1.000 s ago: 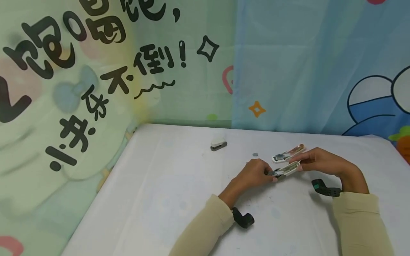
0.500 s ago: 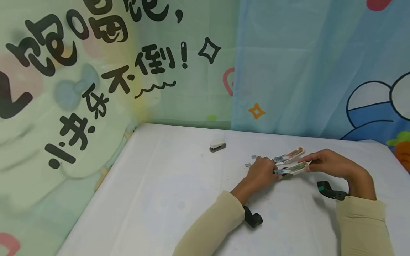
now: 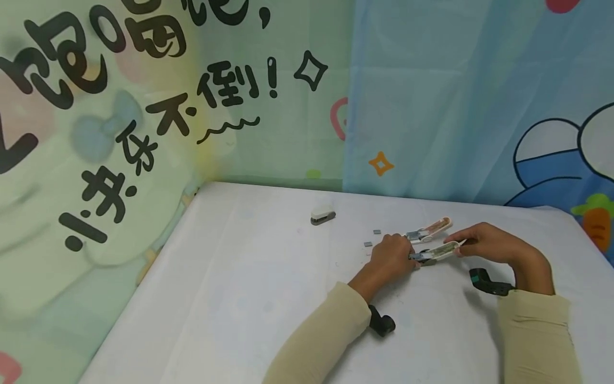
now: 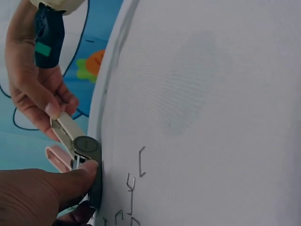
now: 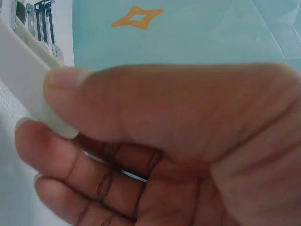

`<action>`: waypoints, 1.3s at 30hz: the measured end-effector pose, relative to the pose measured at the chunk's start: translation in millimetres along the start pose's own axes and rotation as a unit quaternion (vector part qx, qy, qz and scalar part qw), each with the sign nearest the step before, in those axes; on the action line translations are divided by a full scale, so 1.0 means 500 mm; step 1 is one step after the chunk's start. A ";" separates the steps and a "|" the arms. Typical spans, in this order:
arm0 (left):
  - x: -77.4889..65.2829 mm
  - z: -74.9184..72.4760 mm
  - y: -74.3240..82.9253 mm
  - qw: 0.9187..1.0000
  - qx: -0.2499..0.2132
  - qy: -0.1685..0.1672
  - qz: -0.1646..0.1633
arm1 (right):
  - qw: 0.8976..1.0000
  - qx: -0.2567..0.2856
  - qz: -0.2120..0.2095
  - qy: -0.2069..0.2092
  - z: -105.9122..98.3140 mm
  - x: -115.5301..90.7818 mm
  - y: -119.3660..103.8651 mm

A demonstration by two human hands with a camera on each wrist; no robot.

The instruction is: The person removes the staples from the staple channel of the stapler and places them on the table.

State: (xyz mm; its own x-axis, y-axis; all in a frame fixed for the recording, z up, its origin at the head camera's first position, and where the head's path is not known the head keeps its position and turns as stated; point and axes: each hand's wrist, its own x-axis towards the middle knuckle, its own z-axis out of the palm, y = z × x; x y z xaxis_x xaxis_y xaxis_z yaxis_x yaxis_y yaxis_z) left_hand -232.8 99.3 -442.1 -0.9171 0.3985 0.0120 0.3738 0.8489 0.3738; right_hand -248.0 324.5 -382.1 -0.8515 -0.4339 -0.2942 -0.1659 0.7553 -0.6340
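Observation:
A small stapler [image 3: 441,252] with its white top swung open is between my two hands. My left hand [image 3: 390,258] grips its front end, the thumb [image 4: 87,172] pressing at the metal magazine beside the grey base [image 4: 96,181]. My right hand [image 3: 489,245] pinches the far end of the white top [image 5: 26,77] between thumb and fingers. Just behind lies a second opened stapler [image 3: 437,226] with a pinkish inner top. Two short staple strips [image 3: 368,244] lie left of my left hand, which hides part of both staplers' front ends.
A closed white and grey stapler [image 3: 323,215] stands farther back to the left on the white table [image 3: 230,277]. Several loose staples [image 4: 141,162] are scattered near my left hand. Printed curtains [image 3: 455,96] hang behind the table's back edge.
Both hands have shifted a little to the right with the open stapler, mostly in the first half second. A second staple strip now shows left of my left hand.

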 end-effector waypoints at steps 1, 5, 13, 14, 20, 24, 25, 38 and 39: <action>0.000 -0.001 0.001 1.000 0.007 -0.002 0.001 | 1.000 0.000 0.006 -0.004 -0.001 0.000 0.000; 0.004 -0.002 0.005 0.999 0.009 -0.029 -0.008 | 1.000 0.005 0.016 -0.017 -0.003 0.002 0.000; 0.008 -0.012 0.001 0.997 -0.016 -0.074 -0.016 | 1.000 0.008 0.012 -0.027 -0.001 0.007 -0.005; 0.008 -0.012 0.000 0.997 -0.022 -0.074 -0.017 | 1.000 0.008 0.011 -0.028 -0.002 0.008 -0.005; 0.006 -0.006 -0.002 0.997 -0.039 -0.057 -0.023 | 1.000 0.000 0.005 -0.030 -0.002 0.009 -0.007; 0.005 0.000 -0.003 0.997 -0.055 -0.037 -0.032 | 0.999 -0.017 0.002 -0.027 -0.002 0.006 -0.010; 0.004 -0.001 -0.004 0.997 -0.058 -0.033 -0.032 | 0.999 -0.023 0.004 -0.026 -0.002 0.005 -0.011; -0.005 -0.074 -0.056 0.974 -0.225 -0.008 0.005 | 0.989 -0.088 -0.001 0.118 -0.014 -0.021 -0.066; -0.006 -0.085 -0.063 0.973 -0.229 0.002 0.011 | 0.987 -0.087 -0.001 0.132 -0.013 -0.021 -0.073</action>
State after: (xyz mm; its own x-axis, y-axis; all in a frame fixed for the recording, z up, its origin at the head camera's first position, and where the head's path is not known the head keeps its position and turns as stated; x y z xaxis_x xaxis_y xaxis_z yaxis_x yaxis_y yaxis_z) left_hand -247.5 56.5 -414.4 -0.9104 0.4128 0.0281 0.2931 0.5955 0.7480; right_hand -235.9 304.7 -351.3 -0.9473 -0.3097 -0.0813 -0.2311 0.8370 -0.4961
